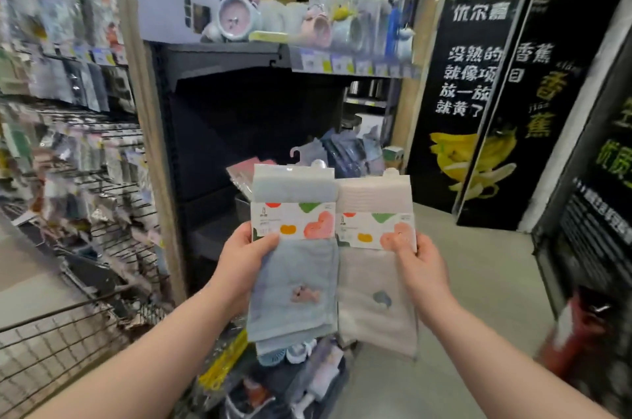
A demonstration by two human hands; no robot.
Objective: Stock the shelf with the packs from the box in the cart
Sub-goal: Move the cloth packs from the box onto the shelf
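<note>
1. Dark shelf unit (239, 117), centre frame: stands behind both raised packs, lower bays in deep shadow, top board crowded with small goods.
2. Black banana posters (468, 117), right side: line the wall with white and yellow lettering around a printed bunch.
3. Peg wall (68, 144), left side: hangs thick with bagged goods, all blurred.
4. Wire cart (51, 343), bottom-left corner: shows one mesh side only, with a heap of wrapped stock (273, 384) just to its right and under the packs. Possibly the box, but too blurred to call.
5. Blue towel pack (294, 275): held upright in mid-air in front of the shelf unit, not on any board. Carries a floral paper band across the middle and a hook tab on top, its right edge against the neighbouring pack.
6. Cream towel pack (376, 299): held upright beside the blue one, a little lower, with the same floral band.
7. Left hand (239, 257): grasps the blue towel pack at its left edge, thumb on the front by the band's lower corner, fingers hidden behind.
8. Right hand (424, 264): grasps the cream towel pack at its right edge, thumb across the band.
9. Pink alarm clock (234, 20): perches on the top board, upper left of the packs.
</note>
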